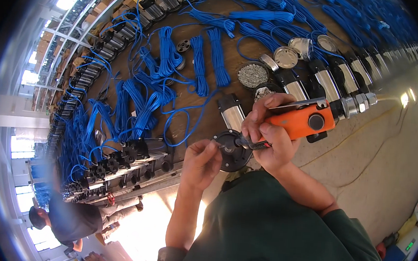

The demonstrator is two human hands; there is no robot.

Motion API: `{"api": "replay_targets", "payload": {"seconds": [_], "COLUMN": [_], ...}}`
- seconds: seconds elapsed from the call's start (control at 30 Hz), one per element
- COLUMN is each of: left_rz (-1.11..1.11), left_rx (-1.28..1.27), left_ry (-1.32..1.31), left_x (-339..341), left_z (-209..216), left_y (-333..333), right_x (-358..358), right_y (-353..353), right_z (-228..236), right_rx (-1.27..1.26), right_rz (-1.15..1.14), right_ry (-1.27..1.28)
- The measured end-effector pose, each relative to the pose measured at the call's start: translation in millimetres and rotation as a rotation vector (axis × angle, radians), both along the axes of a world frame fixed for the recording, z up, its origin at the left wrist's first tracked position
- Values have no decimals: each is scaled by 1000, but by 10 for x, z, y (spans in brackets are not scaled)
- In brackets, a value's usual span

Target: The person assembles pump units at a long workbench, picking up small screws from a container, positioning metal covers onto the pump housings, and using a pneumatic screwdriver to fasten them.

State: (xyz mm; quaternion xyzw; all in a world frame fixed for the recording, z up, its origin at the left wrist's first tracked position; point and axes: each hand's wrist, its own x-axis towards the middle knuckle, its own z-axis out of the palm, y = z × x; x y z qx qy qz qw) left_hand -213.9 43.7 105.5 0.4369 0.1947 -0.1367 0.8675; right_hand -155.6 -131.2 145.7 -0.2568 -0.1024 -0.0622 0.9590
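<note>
My right hand (272, 140) was wrapped tight around the orange power screwdriver (302, 123), its tip down on the black round cap (232, 154) at the near edge of the workbench (221, 100), while my left hand (201, 163) pinched something too small to make out against that cap. Just beyond sat 2 dark round bowls (252, 75) of small silvery screws, with 3 shiny metal lids (286, 57) behind them among coils of blue cable (166, 54).
</note>
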Motion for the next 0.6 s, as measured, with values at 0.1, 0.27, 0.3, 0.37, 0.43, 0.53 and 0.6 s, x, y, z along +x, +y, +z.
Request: {"api": "replay_targets", "payload": {"seconds": [0.1, 0.27, 0.3, 0.37, 0.43, 0.53, 0.6], "left_rz": [-133, -568, -654, -730, -802, -758, -717], "left_rx": [277, 986, 1030, 1126, 1190, 1339, 1223], "left_ry": [-21, -214, -278, -260, -197, -336, -321], "left_x": [56, 58, 49, 33, 24, 10, -2], "left_z": [32, 82, 93, 101, 100, 86, 80], "left_y": [-107, -318, -338, -382, -408, -437, -419], "right_x": [-34, -157, -195, -278, -333, -371, -369], "right_y": [-126, -332, -343, -353, -337, -324, -325], "right_z": [-101, -433, -508, -643, -746, -813, -811], "right_rx": [-13, -210, -236, -278, -297, -344, -439], "right_rz": [-13, -54, -52, -39, -36, 2, 42], "right_ry": [-35, 3, 34, 84, 98, 69, 12]}}
